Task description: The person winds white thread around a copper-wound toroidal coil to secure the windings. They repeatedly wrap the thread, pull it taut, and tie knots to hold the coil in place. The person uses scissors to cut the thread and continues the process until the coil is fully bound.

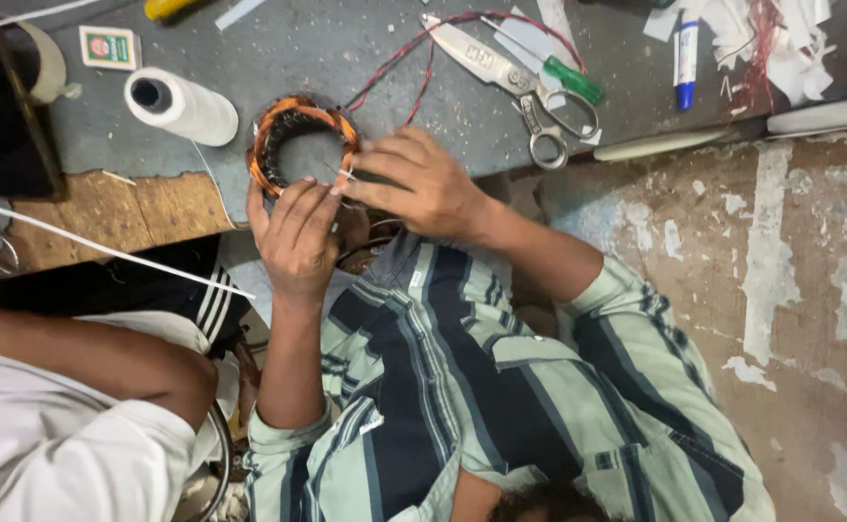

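A round motor stator (pixel 293 130) with orange-copper windings lies at the edge of a grey workbench (pixel 346 58). My left hand (pixel 296 237) grips its near rim, fingers pressed against the coil. From the right, my right hand (pixel 422 182) reaches over and pinches a thin white tie (pixel 344 175) at the winding's right side. Red and black wires (pixel 414 68) lead from the stator across the bench. Both forearms come out of striped shirt sleeves.
A white thread spool (pixel 184 107) lies left of the stator. Scissors (pixel 532 92), a green-handled screwdriver (pixel 567 77) and a blue marker (pixel 686 56) sit at the back right. Another person's arm (pixel 104 358) in a white sleeve is at lower left. A taut white string (pixel 104 248) crosses there.
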